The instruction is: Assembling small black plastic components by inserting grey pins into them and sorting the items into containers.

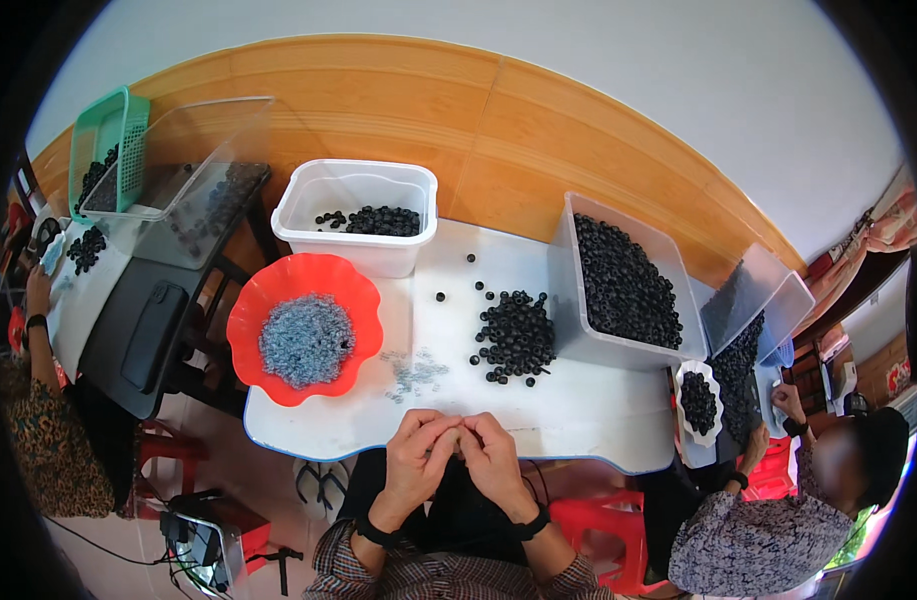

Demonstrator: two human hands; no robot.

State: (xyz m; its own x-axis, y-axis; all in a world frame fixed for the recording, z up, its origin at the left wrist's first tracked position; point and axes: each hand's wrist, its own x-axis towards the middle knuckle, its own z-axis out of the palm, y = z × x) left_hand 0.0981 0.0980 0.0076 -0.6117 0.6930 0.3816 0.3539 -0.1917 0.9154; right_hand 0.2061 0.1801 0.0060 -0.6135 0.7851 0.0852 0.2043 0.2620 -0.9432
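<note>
Assembly seems underway: our left hand (416, 457) and right hand (494, 462) pinch narrowly (what, we cannot tell), probably needing steady fingers next.

With the left hand (418, 450) and right hand (489, 455) as clock centre, at the near edge of the table (598, 412), the bowl (250, 315) stands at 10 o'clock with tiny pieces (306, 342) in it. The tub (368, 260), round parts (383, 221) inside, is behind it at 11. Loose pieces (415, 376) lie nearer, at 11. A pile of round parts (518, 333) lies at 1; the filled bin (623, 346) stands between 1 and 2. Wood panelling (448, 100) rises behind, at 12
</note>
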